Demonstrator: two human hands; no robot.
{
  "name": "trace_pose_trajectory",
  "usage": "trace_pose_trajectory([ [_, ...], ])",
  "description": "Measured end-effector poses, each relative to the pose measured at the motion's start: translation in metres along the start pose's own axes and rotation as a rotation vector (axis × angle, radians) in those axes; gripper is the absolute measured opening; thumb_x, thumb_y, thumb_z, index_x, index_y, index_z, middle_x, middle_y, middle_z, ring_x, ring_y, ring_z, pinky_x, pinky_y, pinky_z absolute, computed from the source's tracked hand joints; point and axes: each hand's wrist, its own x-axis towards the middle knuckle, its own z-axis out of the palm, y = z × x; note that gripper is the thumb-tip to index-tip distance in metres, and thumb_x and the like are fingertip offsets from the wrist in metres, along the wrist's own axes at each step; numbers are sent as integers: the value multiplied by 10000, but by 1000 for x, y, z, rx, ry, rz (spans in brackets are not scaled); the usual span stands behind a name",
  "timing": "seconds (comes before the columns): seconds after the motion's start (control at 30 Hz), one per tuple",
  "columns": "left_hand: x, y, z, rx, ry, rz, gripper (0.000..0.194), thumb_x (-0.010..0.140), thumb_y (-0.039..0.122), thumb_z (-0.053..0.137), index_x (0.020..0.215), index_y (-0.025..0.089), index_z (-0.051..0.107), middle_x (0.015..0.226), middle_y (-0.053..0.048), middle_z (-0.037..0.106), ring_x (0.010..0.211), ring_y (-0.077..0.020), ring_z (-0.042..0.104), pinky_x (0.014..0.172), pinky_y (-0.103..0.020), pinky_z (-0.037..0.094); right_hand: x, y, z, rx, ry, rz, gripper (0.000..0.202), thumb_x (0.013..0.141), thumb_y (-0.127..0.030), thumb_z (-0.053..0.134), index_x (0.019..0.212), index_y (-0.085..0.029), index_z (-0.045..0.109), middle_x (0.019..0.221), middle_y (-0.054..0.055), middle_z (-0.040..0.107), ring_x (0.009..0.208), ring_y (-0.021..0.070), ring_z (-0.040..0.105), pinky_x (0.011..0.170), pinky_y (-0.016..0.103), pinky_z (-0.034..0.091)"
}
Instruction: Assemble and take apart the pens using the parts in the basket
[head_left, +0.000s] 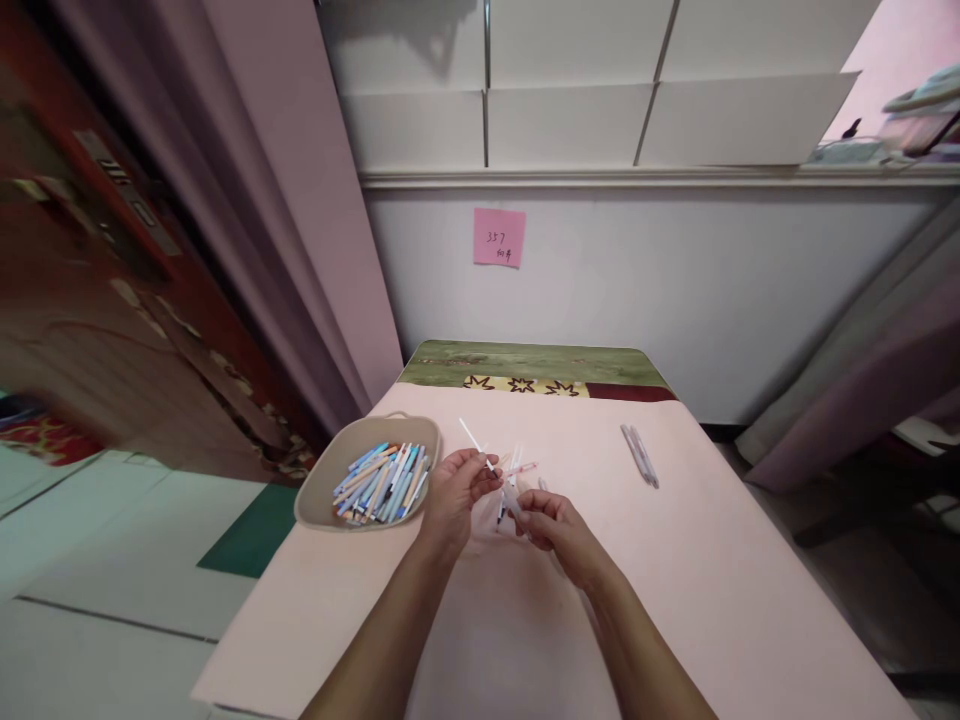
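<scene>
My left hand [454, 492] pinches a thin white pen refill [474, 438] with a dark end near the fingertips; it slants up and to the left. Close beside it, my right hand [553, 525] is closed on a pale, translucent pen barrel [514, 498], partly covered by the fingers. Just beyond the hands, loose pen parts lie on the pink table cover, among them a reddish clear piece [523, 468]. Fingers hide some of these parts.
A beige basket [315, 480] full of pens [386, 485] stands at the table's left edge. Two pens [639, 457] lie side by side on the right of the table cover [720, 590]. A pink note [499, 237] is stuck to the wall behind.
</scene>
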Motion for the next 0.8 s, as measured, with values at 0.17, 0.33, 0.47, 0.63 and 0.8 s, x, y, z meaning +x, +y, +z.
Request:
trace_pose_trajectory([
  [0.17, -3, -4, 1, 15, -45, 3, 215, 676, 262, 722, 774, 131, 583, 798, -60, 694, 654, -127, 639, 634, -262, 526, 1, 0, 1, 0, 17, -2, 201, 712, -344, 695, 789, -169, 637, 635, -24, 605, 457, 50, 312, 457, 209, 169],
  [0.33, -6, -5, 2, 23, -77, 19, 210, 686, 276, 715, 777, 128, 596, 800, -66, 691, 660, -135, 636, 646, -271, 521, 1, 1, -1, 14, 8, -24, 186, 719, -325, 704, 804, -169, 650, 636, -21, 612, 454, 48, 315, 454, 215, 164],
  [0.47, -8, -4, 4, 32, -82, 30, 185, 697, 268, 703, 767, 126, 606, 783, -56, 683, 651, -128, 625, 653, -272, 520, 1, 2, -1, 12, -5, -44, 163, 734, -309, 701, 799, -167, 654, 648, -17, 616, 449, 43, 312, 453, 219, 155],
  [0.63, -12, -6, 8, 75, -113, 49, 178, 688, 272, 700, 718, 118, 617, 718, -47, 663, 636, -136, 612, 633, -279, 518, 1, 0, 1, 21, 9, -48, 160, 734, -301, 704, 810, -168, 658, 645, -20, 617, 438, 39, 310, 452, 221, 153],
  [0.8, -18, -6, 12, 139, -120, 73, 182, 678, 272, 707, 703, 131, 595, 717, -35, 663, 613, -122, 589, 648, -287, 516, 0, -1, 2, 19, 19, -66, 166, 745, -314, 703, 820, -169, 673, 662, -18, 618, 456, 42, 341, 457, 218, 169],
])
